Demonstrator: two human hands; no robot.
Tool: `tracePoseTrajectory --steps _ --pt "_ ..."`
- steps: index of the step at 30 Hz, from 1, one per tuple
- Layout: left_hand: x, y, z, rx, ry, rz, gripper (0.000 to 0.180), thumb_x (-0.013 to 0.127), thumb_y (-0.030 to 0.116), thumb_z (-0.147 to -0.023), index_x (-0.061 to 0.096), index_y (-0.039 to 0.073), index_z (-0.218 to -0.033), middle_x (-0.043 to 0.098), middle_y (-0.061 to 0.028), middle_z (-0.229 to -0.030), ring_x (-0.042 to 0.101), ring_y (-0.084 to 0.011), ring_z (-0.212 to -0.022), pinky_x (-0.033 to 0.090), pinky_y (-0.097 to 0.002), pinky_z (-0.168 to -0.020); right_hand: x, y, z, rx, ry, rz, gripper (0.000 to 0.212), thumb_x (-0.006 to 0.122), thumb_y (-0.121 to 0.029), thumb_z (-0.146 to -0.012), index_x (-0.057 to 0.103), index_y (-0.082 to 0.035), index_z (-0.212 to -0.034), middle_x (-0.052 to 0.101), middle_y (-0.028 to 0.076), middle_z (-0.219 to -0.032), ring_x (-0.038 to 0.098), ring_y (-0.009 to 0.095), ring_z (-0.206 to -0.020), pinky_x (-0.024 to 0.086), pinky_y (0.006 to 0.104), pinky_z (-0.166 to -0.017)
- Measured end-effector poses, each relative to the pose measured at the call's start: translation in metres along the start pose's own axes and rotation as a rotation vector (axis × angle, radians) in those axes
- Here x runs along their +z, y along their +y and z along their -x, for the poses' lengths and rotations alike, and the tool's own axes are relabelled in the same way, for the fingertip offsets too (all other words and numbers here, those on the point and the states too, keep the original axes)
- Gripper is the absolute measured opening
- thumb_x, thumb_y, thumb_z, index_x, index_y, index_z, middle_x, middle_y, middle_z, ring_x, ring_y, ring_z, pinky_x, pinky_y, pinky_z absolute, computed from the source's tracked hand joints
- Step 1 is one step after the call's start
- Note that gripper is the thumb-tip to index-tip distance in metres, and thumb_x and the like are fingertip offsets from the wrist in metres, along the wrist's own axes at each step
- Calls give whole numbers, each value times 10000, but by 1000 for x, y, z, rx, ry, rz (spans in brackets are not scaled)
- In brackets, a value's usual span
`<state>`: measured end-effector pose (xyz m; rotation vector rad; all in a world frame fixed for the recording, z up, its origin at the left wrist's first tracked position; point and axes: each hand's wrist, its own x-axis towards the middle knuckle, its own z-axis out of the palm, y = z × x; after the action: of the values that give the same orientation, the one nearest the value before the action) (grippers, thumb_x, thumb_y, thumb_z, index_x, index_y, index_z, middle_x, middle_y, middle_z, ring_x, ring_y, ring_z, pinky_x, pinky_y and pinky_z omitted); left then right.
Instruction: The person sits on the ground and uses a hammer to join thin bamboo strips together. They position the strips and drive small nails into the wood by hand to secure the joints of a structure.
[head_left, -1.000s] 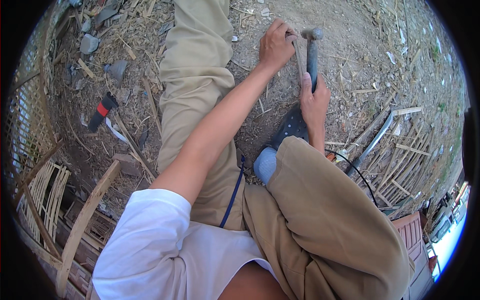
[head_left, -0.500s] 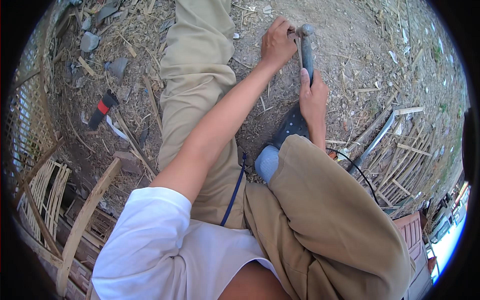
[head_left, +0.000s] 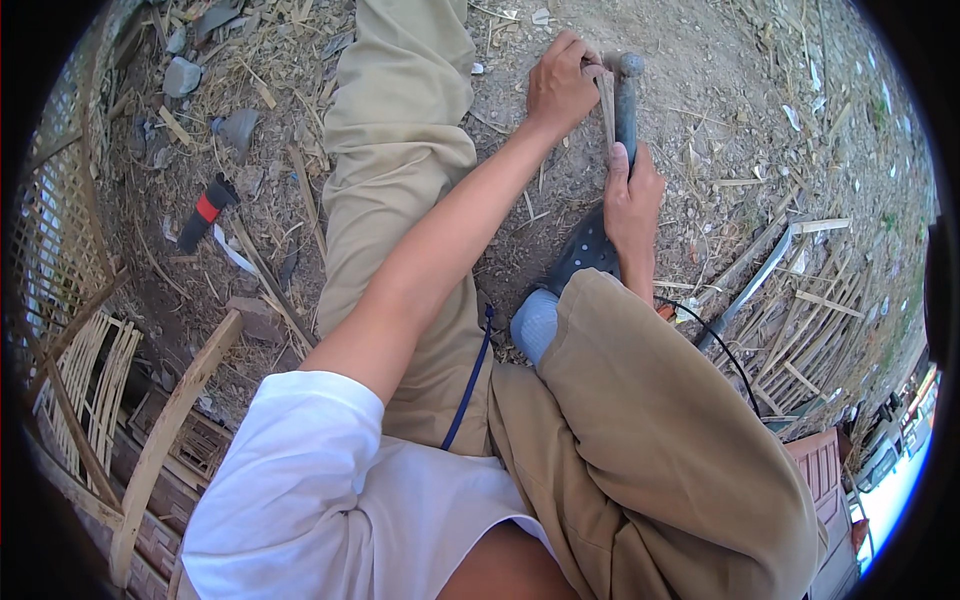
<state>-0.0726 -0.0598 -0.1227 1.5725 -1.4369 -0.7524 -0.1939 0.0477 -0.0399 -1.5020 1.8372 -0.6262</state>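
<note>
My right hand (head_left: 636, 205) is wrapped round the grey handle of a hammer (head_left: 625, 110), its thumb lying along the handle. The rounded metal head is at the far end, close to the fingers of my left hand (head_left: 563, 85). Those fingers are closed in a pinch on the far end of a thin, pale wooden strip (head_left: 607, 108). This strip runs beside the hammer handle, its near end by my right thumb. Just what the left fingertips press on is partly hidden. Below the right hand is my dark, holed clog (head_left: 580, 250).
A black and red tool handle (head_left: 207, 210) lies on the littered dirt at left. Towards the right are a long curved blade (head_left: 750, 285) and a slatted bamboo panel (head_left: 815, 320). A curved wooden piece (head_left: 170, 440) stands at lower left, near a grey stone (head_left: 181, 77).
The hammer and my right hand have shifted slightly to the right, so the head sits a little farther from my left fingers. More of the wooden strip shows.
</note>
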Motion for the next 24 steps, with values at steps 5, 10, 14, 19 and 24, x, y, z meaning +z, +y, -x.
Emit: tracePoseTrajectory --steps 5,10,14,19,24 --pt "2 -4 1 5 1 8 93 752 39 -849 680 56 -906 643 -66 -973 686 -326 -885 526 -440 -761 4 4 -8 26 31 41 399 534 -318 -1107 572 36 -928 564 261 -638 581 470 -583 421 527 -563" --pt "2 0 0 26 16 -9 86 755 51 -856 683 57 -904 638 -65 -965 685 -317 -865 527 -426 -758 -3 6 -4 43 33 -13 397 538 -320 -1105 577 39 -943 577 279 -656 584 483 -599 425 525 -567" --pt "-1 -1 1 13 5 -17 99 744 35 -848 670 45 -914 632 -74 -965 687 -311 -864 528 -426 -765 -6 6 -10 -37 -4 135 401 542 -325 -1104 574 41 -944 575 285 -658 577 490 -602 422 524 -566" --pt "0 -3 0 29 3 20 98 717 19 -845 656 30 -921 630 -87 -972 691 -295 -864 531 -418 -762 -7 3 -5 -69 9 63 391 546 -314 -1102 571 42 -942 564 287 -644 568 496 -591 410 531 -557" --pt "3 -8 -1 47 14 49 156 606 -1 -799 603 52 -946 590 -139 -1022 663 -392 -891 543 -489 -774 -6 9 -13 -26 -1 39 382 526 -288 -1109 571 45 -928 560 287 -645 564 497 -587 405 532 -555"
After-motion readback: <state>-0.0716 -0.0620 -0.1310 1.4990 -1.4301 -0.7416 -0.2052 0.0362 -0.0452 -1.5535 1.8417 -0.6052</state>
